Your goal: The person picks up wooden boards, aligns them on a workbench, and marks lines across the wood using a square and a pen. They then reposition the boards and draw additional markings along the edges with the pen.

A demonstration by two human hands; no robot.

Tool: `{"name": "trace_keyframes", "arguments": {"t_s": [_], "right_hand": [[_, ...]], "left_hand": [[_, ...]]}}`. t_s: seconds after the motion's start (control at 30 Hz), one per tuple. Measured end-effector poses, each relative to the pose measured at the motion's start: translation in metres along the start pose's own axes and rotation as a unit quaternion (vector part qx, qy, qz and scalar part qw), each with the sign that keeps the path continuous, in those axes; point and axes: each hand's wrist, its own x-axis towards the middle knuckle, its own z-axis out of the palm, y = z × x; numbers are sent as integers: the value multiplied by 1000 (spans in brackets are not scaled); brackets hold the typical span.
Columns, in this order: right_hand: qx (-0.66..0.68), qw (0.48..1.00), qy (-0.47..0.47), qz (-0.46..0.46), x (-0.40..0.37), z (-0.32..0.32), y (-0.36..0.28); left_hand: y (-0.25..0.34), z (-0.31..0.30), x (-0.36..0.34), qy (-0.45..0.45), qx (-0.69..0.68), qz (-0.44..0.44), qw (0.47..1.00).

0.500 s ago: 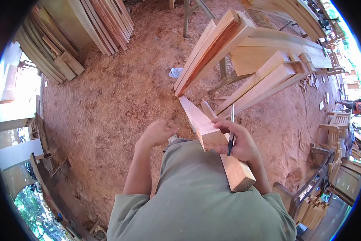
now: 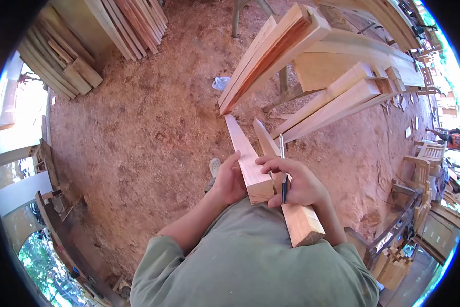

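Touching a long, pale pinkish, square-cut timber point(image 2: 246, 159) near its close end with both hands. Against its left side, left hand point(image 2: 229, 183) half curled, thumb up by the top edge, some fingers hidden; cannot tell how firmly closed. Above its right edge, right hand point(image 2: 304, 185) loosely curled, fingertips on the wood, with a slim silver-and-black pen point(image 2: 284, 188) pinched between fingers. Slopes away from the green shirt point(image 2: 255, 256) towards the reddish, shaving-strewn floor point(image 2: 127, 143). Just to the right, passing under the right hand, a yellowish squared timber point(image 2: 302, 224). Looks solid, stiff and fairly heavy, probably dry rather than slippery, hardly fragile except at crisp corners. Best gripped across opposite long faces, nearer the middle for balance.
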Motion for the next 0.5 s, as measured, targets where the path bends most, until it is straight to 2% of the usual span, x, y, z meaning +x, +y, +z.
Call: {"name": "trace_keyframes", "arguments": {"t_s": [0.1,0.17,0.2,0.27,0.33,0.4,0.47,0.5], "right_hand": [[-10,997,-65,-26,12,-11,7],[215,962,-139,-90,23,-22,26],[219,961,-143,-90,23,-32,42],[154,962,-221,-51,21,-59,75],[136,966,-206,-73,14,-60,84],[133,980,-101,-105,13,-58,90],[153,975,-97,-133,25,-50,76],[137,977,-101,-131,33,-47,70]], "left_hand": [[-2,5,-10,-18,4,10,1000],[1,-8,-11,2,-17,51,999],[5,-17,-16,6,-18,54,998],[22,-35,-32,38,-89,83,992],[42,-45,-55,48,-112,85,989],[59,-54,-77,62,-132,88,985],[73,-68,-91,8,-164,94,982],[80,-75,-95,21,-148,115,982]]}}
